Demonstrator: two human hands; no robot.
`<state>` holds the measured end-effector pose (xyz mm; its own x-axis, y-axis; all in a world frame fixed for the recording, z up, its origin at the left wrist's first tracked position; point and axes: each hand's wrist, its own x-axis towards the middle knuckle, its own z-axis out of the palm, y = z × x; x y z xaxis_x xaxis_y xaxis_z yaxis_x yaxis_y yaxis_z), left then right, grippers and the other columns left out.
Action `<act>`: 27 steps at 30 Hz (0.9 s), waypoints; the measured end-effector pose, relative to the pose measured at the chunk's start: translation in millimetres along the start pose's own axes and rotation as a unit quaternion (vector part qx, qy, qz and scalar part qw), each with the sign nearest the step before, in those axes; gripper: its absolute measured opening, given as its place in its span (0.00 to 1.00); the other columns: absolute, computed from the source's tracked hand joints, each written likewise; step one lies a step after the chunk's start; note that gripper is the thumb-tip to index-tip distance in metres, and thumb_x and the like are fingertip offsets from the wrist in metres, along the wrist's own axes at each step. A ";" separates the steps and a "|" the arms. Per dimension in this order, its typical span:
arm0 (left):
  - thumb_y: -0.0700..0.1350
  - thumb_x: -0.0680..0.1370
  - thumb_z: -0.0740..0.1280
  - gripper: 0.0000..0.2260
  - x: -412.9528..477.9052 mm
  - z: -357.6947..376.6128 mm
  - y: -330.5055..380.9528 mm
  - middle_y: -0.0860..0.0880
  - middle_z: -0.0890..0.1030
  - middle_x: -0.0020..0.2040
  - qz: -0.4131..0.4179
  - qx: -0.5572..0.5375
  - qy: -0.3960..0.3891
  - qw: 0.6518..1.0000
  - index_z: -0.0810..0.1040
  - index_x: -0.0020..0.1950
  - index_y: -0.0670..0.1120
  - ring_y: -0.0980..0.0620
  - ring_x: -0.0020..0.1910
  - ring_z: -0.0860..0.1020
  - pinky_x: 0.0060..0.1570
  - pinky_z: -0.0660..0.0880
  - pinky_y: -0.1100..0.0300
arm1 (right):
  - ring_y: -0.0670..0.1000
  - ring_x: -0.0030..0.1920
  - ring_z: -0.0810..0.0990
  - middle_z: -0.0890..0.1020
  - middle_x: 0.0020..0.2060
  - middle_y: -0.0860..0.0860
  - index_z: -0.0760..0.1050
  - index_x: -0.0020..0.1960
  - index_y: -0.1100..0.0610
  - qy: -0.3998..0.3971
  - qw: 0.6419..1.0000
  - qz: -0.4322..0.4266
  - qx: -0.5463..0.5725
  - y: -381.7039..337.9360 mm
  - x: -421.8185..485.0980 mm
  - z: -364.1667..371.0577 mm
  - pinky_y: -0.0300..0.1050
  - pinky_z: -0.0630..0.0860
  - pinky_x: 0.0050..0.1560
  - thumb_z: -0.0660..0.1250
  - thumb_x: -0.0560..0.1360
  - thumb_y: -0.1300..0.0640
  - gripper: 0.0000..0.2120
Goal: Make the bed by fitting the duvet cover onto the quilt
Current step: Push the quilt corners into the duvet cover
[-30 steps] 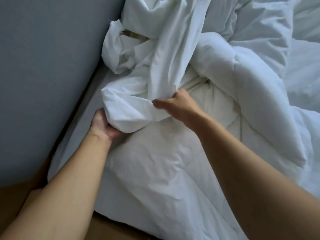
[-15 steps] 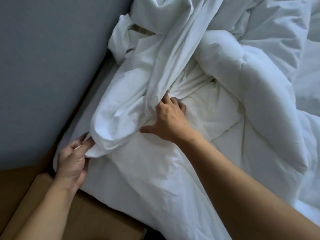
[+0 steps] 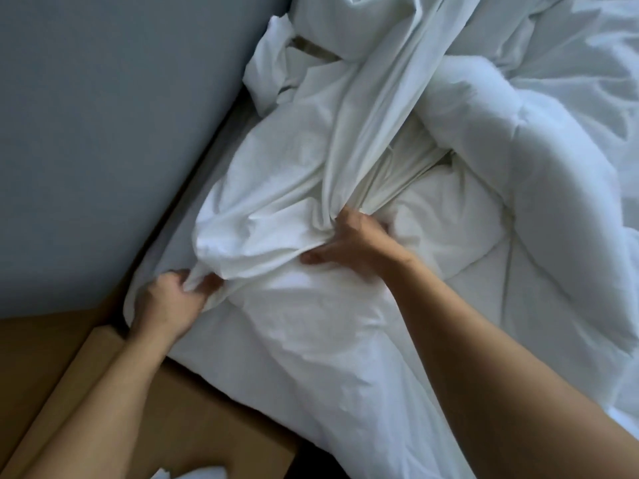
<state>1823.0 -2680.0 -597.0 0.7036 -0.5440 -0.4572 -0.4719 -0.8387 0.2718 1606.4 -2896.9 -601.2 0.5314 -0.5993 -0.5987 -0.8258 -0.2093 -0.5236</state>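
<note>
So the biggest thing we're looking at is the bed [image 3: 179, 243], shoved right up against a flat grey wall [image 3: 103, 133] that fills the whole upper left. Below that there's brown floor [image 3: 34, 347] and a tan wooden bed frame [image 3: 214, 402] poking out under the mattress corner.

No real containers here, unless we count the cover as a bag for the quilt, and how much of the quilt is inside it we can't tell.

The quilt [image 3: 518, 209] is puffy and white with stitched seams, heaped across the right side and folded into a fat roll running toward the upper middle. The duvet cover [image 3: 283, 188] is thinner, smoother, slightly creamier cloth, bunched into long twisted folds on top of the quilt's near left corner and trailing up toward the wall.

Our right hand [image 3: 356, 243] is clamped on a gathered bunch of the cover, fingers buried in the folds, thumb sticking out to the left. Our left hand [image 3: 173, 299] sits down by the mattress corner, fingers curled round the cover's lower edge and pinching it tight.
</note>
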 end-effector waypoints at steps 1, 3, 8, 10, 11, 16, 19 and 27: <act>0.65 0.72 0.72 0.22 -2.1 3.2 3.4 0.42 0.75 0.36 0.018 0.037 -0.017 0.999 0.79 0.35 0.46 0.35 0.43 0.80 0.39 0.69 0.53 | 0.53 0.51 0.79 0.79 0.46 0.47 0.70 0.52 0.52 -0.014 0.999 0.006 0.031 2.2 -2.2 -3.0 0.51 0.75 0.52 0.77 0.57 0.29 0.36; 0.57 0.75 0.72 0.15 -3.7 6.2 15.0 0.45 0.70 0.39 0.032 0.048 -0.025 0.998 0.81 0.42 0.45 0.35 0.47 0.79 0.43 0.67 0.54 | 0.49 0.45 0.77 0.77 0.43 0.46 0.71 0.49 0.52 -0.019 0.997 0.015 0.068 5.7 -10.2 -6.7 0.45 0.72 0.43 0.77 0.58 0.28 0.34; 0.48 0.74 0.69 0.11 -17.6 -6.9 56.5 0.49 0.79 0.32 0.007 -0.030 -0.085 0.996 0.77 0.35 0.44 0.44 0.37 0.80 0.33 0.69 0.57 | 0.55 0.49 0.79 0.80 0.48 0.54 0.76 0.52 0.60 0.006 0.990 0.041 0.133 11.0 -34.5 -6.4 0.51 0.77 0.52 0.78 0.68 0.41 0.26; 0.47 0.74 0.69 0.12 -37.4 -19.0 70.7 0.50 0.78 0.31 0.040 -0.021 -0.098 0.994 0.74 0.33 0.45 0.48 0.33 0.77 0.31 0.69 0.60 | 0.57 0.52 0.80 0.82 0.52 0.56 0.77 0.56 0.61 0.026 0.980 0.058 0.187 9.6 -46.7 -9.6 0.52 0.78 0.55 0.78 0.69 0.47 0.24; 0.47 0.75 0.69 0.14 -49.1 -25.2 74.2 0.50 0.76 0.30 0.050 -0.004 -0.102 0.994 0.72 0.31 0.46 0.49 0.32 0.75 0.30 0.67 0.61 | 0.59 0.55 0.81 0.82 0.54 0.58 0.78 0.58 0.62 0.036 0.975 0.061 0.213 8.3 -52.4 -12.1 0.53 0.78 0.57 0.78 0.70 0.49 0.24; 0.47 0.79 0.66 0.09 -112.8 -61.6 78.9 0.42 0.83 0.42 0.014 0.073 -0.133 0.988 0.78 0.41 0.45 0.40 0.43 0.78 0.41 0.72 0.54 | 0.61 0.54 0.81 0.82 0.54 0.61 0.79 0.57 0.62 0.040 0.973 0.071 0.215 0.4 -88.3 -33.3 0.56 0.78 0.56 0.74 0.74 0.50 0.19; 0.52 0.80 0.67 0.13 -147.7 -86.2 93.0 0.43 0.85 0.43 0.028 0.010 -0.184 0.982 0.83 0.45 0.44 0.42 0.46 0.83 0.46 0.78 0.51 | 0.61 0.57 0.80 0.82 0.57 0.61 0.78 0.60 0.63 0.037 0.977 0.064 0.199 -3.7 -113.2 -57.8 0.53 0.77 0.58 0.74 0.74 0.51 0.20; 0.53 0.80 0.66 0.12 -188.4 -120.5 169.4 0.48 0.80 0.56 0.109 0.084 -0.322 0.937 0.77 0.60 0.49 0.49 0.51 0.81 0.55 0.78 0.54 | 0.53 0.40 0.78 0.77 0.37 0.52 0.77 0.42 0.59 0.015 0.993 0.051 0.105 -12.8 -156.9 -129.4 0.43 0.71 0.40 0.79 0.68 0.46 0.18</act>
<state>1674.5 -2722.5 -362.8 0.1399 -0.5296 -0.8366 -0.6817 -0.6643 0.3065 1509.3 -2900.1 -422.1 0.4378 -0.6328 -0.6387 -0.8161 0.0184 -0.5776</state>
